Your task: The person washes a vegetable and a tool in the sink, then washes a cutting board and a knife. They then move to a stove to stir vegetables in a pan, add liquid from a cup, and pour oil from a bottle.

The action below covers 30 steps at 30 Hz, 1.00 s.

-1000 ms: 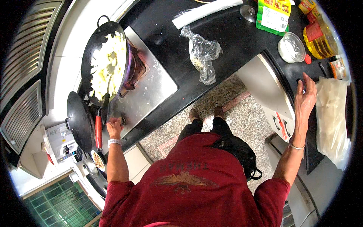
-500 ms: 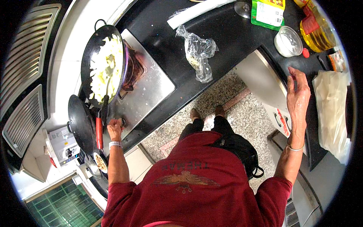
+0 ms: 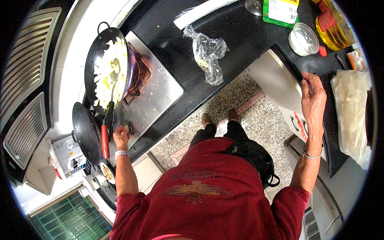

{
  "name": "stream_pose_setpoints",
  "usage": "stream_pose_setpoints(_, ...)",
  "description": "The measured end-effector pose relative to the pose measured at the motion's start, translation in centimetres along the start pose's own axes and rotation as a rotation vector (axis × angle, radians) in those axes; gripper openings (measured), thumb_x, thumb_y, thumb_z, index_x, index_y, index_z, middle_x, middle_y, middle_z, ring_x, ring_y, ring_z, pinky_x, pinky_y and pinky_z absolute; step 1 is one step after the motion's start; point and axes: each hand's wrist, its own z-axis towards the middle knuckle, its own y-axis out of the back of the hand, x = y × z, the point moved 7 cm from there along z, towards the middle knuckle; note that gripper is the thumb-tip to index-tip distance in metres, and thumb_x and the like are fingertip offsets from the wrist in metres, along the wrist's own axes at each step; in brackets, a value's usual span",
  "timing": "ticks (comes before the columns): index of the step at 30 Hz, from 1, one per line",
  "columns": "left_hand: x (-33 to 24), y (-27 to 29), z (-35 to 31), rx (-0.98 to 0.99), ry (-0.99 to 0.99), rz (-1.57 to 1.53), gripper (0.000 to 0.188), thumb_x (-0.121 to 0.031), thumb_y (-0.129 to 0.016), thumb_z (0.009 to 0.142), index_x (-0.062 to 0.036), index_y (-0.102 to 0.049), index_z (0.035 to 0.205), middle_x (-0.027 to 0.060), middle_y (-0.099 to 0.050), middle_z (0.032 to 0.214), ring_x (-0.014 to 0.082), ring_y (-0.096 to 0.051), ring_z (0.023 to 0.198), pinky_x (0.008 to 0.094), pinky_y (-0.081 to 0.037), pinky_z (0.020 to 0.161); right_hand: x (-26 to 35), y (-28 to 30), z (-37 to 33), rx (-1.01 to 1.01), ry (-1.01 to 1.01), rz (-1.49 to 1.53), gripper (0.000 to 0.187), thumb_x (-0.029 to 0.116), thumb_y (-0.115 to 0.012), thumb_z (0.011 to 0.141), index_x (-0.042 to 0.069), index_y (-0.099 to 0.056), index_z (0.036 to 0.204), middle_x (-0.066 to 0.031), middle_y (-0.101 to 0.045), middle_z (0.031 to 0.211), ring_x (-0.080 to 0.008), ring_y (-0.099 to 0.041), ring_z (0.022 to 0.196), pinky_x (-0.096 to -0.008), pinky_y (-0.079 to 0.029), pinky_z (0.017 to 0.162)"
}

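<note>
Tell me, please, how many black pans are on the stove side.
2. The large wok with pale chopped food sits on the burner. A smaller empty pan stands beside it, by the left hand at the stove knob. Others may be hidden.

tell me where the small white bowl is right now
In the head view the small white bowl sits upper right on the black counter, between the green packet and the oil bottle, beyond the right hand.

blk wok (image 3: 105, 68), red spatula handle (image 3: 105, 142), speckled grey floor (image 3: 236, 104)
</note>
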Motion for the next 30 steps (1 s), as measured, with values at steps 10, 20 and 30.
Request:
stream_pose_setpoints(10,1.0,0.9,-3.2,-0.184,-0.206,-0.07,0.04,-0.04,-0.065,0.089,-0.0001,-0.061,0.091,0.004,-0.06,0.07,0.0116,-0.053,0.051,0.0258,-0.043,0.046,5.1,-2.2,0.1,0.154,0.147,0.156,0.013,0.002,-0.059,0.087,-0.001,-0.064,0.098,-0.0186,-0.064,0.089,-0.0364,-0.062,0.084,-0.0388,-0.049,0.074)
stream_pose_setpoints(20,5.1,0.1,-10.2,-0.11,0.038,-0.4,0.039,-0.038,-0.061,0.093,-0.0039,-0.058,0.075,0.0005,-0.052,0.059,0.0092,-0.046,0.049,0.0247,-0.037,0.047,32.3,-13.1,-7.5,0.462,0.989,0.41,0.03,0.013,-0.052,0.084,0.005,-0.06,0.112,-0.01,-0.059,0.108,-0.025,-0.058,0.096,-0.0412,-0.044,0.079)
stream_pose_setpoints(30,11.0,6.0,-11.5,-0.227,0.095,-0.804,0.026,-0.028,-0.061,0.095,-0.0073,-0.058,0.08,-0.0011,-0.055,0.064,0.0071,-0.048,0.053,0.0235,-0.038,0.049,48.1,-21.1,-10.9,0.377,1.256,0.246,0.032,0.017,-0.056,0.082,0.009,-0.06,0.113,-0.0073,-0.058,0.116,-0.0217,-0.054,0.095,-0.0365,-0.04,0.074)
